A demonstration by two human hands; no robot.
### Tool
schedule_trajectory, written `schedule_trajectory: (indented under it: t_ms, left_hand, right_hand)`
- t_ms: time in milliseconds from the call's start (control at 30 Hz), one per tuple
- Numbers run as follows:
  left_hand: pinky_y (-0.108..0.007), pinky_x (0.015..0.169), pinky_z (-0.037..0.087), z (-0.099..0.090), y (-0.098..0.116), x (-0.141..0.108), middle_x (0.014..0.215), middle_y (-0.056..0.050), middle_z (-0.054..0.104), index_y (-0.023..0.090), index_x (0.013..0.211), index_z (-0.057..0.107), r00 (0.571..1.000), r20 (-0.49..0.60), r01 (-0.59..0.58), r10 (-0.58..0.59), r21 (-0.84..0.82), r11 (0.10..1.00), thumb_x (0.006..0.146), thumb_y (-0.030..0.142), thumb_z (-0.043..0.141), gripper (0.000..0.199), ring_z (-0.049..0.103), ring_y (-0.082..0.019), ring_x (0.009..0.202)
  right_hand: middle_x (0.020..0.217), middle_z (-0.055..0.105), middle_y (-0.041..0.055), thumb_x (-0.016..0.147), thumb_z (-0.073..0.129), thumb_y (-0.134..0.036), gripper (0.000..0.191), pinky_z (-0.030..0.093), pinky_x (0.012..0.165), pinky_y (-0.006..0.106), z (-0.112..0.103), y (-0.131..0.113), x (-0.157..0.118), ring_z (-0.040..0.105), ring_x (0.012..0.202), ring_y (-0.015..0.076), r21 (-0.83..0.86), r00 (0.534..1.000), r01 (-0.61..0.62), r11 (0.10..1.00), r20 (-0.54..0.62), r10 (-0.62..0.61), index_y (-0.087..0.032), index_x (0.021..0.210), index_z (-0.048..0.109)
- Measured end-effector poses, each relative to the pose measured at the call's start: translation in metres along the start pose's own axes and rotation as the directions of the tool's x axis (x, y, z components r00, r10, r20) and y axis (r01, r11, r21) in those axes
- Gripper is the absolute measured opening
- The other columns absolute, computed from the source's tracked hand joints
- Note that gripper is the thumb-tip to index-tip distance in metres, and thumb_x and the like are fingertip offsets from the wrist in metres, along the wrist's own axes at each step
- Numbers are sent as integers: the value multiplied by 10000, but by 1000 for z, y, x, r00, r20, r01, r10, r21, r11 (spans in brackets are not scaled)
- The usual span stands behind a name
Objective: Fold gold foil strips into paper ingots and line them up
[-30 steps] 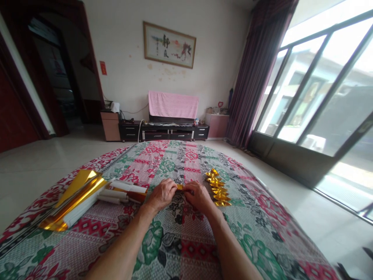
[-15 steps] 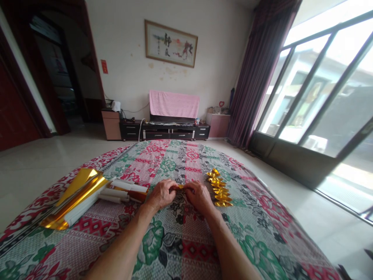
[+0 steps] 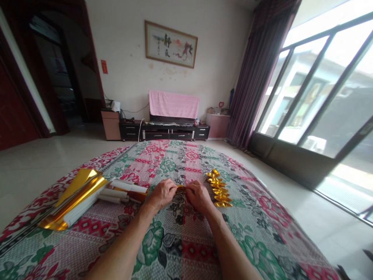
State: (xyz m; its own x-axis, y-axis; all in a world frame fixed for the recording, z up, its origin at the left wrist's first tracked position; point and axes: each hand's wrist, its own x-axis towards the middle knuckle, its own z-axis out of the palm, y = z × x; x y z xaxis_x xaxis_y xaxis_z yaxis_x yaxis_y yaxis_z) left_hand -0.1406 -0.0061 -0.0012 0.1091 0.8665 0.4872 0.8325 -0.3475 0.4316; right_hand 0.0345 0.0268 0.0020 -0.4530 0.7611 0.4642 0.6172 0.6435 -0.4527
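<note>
Between my hands, low over the patterned tablecloth (image 3: 167, 165), is a small piece of gold foil (image 3: 181, 186). My left hand (image 3: 164, 193) pinches its left end, with the fingers curled. The right end is pinched by my right hand (image 3: 198, 195). Most of the foil is covered by the fingers, so its shape is hard to tell. Right of my right hand, several folded gold foil pieces (image 3: 220, 191) lie in an overlapping row. A stack of gold and white sheets (image 3: 84, 198) rests on the left, beside white paper rolls (image 3: 112, 195).
The round table's edge curves away on both sides. Beyond it stands a low black cabinet (image 3: 163, 132) with a pink cloth (image 3: 174, 104) draped above. A purple curtain (image 3: 250, 74) and large windows are on the right.
My left hand has shifted very slightly left, and its fingers are curled a little tighter. My right hand and the other items look the same.
</note>
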Motion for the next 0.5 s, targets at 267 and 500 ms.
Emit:
schedule_trajectory:
  t_ms: [267,500]
  left_hand:
    - [-245,755,433,5,0,3,840,-30,653,200,869,667,997,-23,70,-70,1,998,808,161,468,212,585,-136,799]
    - [-241,746,431,7,-1,3,830,-22,660,200,834,666,994,-52,99,-101,-42,994,780,135,491,194,585,-130,785]
  right_hand:
    - [777,595,36,838,439,-175,243,355,694,186,3,-5,3,539,741,113,-120,996,-83,989,-20,81,-174,750,665]
    - [770,599,32,842,448,-209,249,344,676,186,4,-7,3,546,726,113,-120,989,-148,982,-41,144,-206,799,693]
